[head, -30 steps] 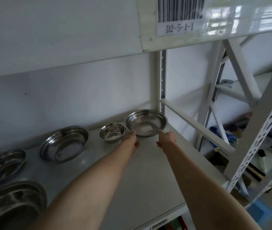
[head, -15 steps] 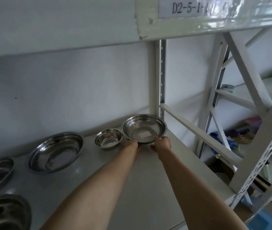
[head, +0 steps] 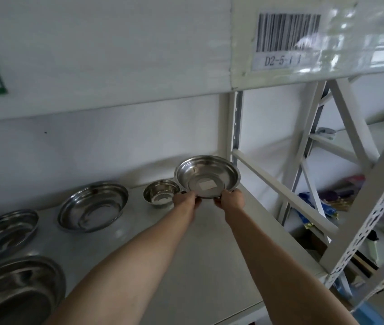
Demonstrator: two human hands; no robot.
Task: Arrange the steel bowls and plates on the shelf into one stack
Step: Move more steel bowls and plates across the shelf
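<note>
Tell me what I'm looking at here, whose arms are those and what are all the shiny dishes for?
The camera sits on a person's head and looks forward and down, so you see their own two bare arms reaching out. No robot here. In front is a grey shelf with steel dishes spread out on it. The left hand and right hand both have a grip on the near rim of a steel plate at the back right, tipped up toward the camera. Beside it sits a small bowl, then a wider bowl, and two more dishes at the left edge. The job is to pile them all into one stack.
</note>
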